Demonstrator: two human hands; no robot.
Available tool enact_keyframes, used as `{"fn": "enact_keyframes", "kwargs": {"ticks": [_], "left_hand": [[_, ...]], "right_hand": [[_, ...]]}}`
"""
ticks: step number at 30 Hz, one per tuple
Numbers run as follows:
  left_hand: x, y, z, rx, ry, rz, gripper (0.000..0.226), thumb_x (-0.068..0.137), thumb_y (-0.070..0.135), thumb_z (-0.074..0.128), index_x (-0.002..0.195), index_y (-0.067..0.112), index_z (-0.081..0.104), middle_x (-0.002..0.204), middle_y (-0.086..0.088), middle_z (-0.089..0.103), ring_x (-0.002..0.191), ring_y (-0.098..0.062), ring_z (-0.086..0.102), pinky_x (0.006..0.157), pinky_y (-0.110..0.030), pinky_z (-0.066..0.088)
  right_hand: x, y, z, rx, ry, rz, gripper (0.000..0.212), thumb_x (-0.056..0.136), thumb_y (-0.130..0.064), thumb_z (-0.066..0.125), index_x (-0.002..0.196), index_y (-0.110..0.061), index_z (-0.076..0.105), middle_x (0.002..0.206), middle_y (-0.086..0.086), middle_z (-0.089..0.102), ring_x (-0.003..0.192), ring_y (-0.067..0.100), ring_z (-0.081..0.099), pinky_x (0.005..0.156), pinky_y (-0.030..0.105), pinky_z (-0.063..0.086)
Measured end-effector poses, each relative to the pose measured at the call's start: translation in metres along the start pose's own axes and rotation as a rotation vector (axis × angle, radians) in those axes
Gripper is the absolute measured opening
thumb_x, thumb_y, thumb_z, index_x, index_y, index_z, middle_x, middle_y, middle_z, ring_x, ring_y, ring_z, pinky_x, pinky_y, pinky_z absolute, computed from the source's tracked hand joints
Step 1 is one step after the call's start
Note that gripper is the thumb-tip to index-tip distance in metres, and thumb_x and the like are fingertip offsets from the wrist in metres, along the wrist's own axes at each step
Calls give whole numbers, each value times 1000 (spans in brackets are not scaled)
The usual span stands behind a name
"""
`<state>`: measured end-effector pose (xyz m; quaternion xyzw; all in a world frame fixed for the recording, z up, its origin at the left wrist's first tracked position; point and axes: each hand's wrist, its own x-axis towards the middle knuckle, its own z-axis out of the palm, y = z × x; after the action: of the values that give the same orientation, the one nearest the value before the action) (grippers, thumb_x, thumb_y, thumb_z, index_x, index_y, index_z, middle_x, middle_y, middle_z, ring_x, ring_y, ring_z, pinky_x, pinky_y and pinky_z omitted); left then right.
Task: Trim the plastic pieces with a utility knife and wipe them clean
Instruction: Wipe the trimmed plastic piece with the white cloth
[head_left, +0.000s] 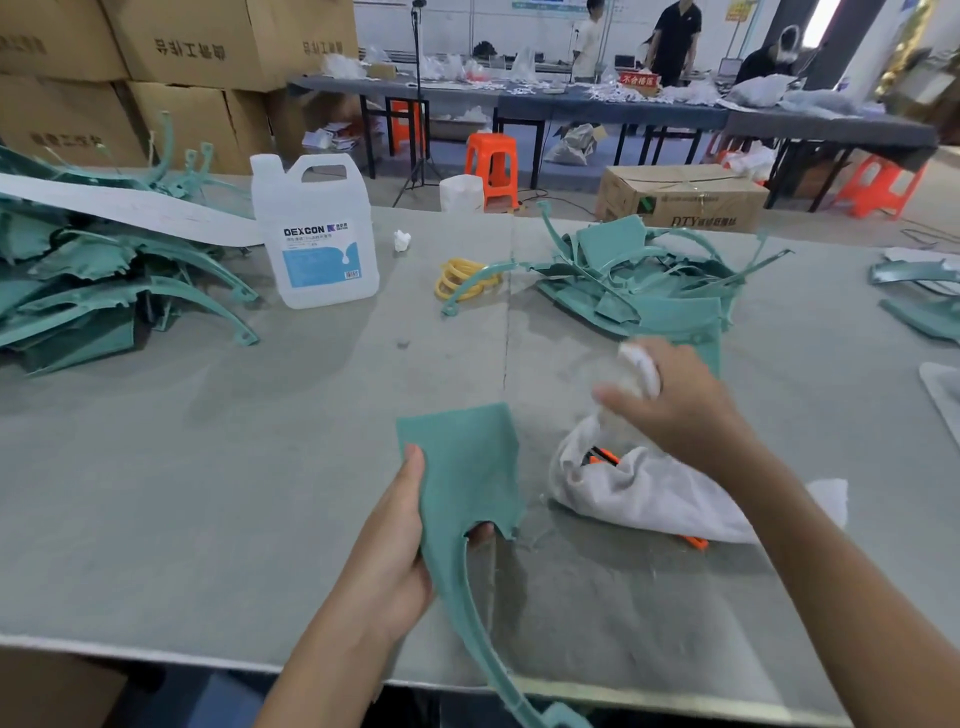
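**Workbench status: wipe step, knife parked**

Grey felt-covered workbench (260, 467), head view. At 6 o'clock, left hand (395, 545) pinches the teal plastic piece with flat panel and long curved arm (462, 467), thumb on top and fingers underneath. At 4 o'clock, right hand (675, 410) is curled round a blurred white object (641, 366); can't tell what it is. Just below it, a crumpled white cloth (649, 493) half covers the orange utility knife (605, 458). Likely the wiping stage. Next: bring the cloth to the panel and support that thin arm.
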<state>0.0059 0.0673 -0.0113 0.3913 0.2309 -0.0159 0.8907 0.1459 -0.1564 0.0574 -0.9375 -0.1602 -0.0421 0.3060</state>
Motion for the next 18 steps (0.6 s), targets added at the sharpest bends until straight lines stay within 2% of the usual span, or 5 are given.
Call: {"fn": "enact_keyframes", "kwargs": {"ticks": [6, 9, 12, 14, 18], "left_hand": [[-2, 1, -22, -29, 23, 7, 52, 95, 53, 50, 123, 12, 67, 113, -14, 74, 90, -27, 75, 69, -41, 63], [-3, 0, -29, -25, 24, 20, 52, 95, 53, 49, 124, 13, 66, 114, -13, 74, 90, -28, 75, 72, -41, 61], [-3, -1, -30, -29, 20, 23, 51, 97, 53, 48, 123, 13, 66, 114, -13, 74, 90, -27, 75, 73, -41, 61], [-3, -3, -29, -41, 6, 22, 52, 95, 53, 49, 124, 13, 66, 115, -13, 74, 91, -27, 75, 75, -42, 61], [-4, -5, -21, -90, -81, -29, 59, 89, 55, 53, 129, 14, 64, 122, -14, 71, 101, -32, 72, 85, -50, 57]], "right_hand": [[-36, 75, -3, -358, -405, 175, 77, 64, -85, 59, 134, -57, 48, 137, -7, 44, 136, 23, 37, 113, 41, 33], [-52, 96, -16, -380, -483, 143, 88, 65, -80, 70, 142, -52, 39, 138, -15, 42, 135, 17, 37, 112, 38, 34], [-60, 107, -20, -254, -353, 136, 55, 89, -40, 74, 139, -36, 51, 130, -5, 58, 119, 19, 53, 93, 32, 40], [-60, 104, -23, -116, -168, 92, 20, 94, -25, 61, 111, -18, 69, 107, -1, 69, 101, 23, 60, 77, 34, 37], [-52, 65, -33, 97, 94, 82, 29, 78, -36, 42, 75, -10, 55, 69, 7, 58, 66, 24, 52, 65, 41, 45]]}}
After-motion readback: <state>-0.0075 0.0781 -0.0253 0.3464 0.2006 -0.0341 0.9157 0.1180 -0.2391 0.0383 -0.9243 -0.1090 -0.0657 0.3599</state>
